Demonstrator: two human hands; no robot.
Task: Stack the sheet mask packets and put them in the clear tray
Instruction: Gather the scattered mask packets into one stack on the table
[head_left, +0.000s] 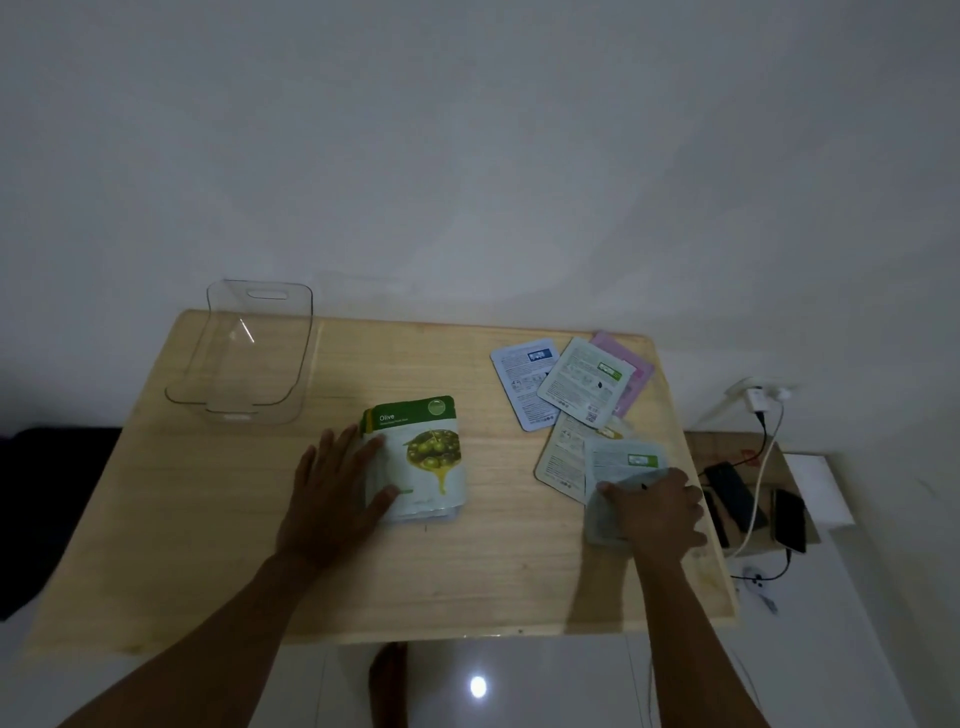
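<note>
A small stack of sheet mask packets, topped by a green Olive packet, lies in the middle of the wooden table. My left hand rests flat on the stack's left edge, fingers spread. Several loose packets lie face down at the right: a blue-white one, a green-labelled one over a pink one, and a cream one. My right hand grips a pale packet at the near right, bending its lower part. The clear tray stands empty at the far left corner.
Beyond the table's right edge a cardboard box holds phones and charging cables running to a wall plug. A dark cloth lies on the floor at the left. A white wall stands right behind the table.
</note>
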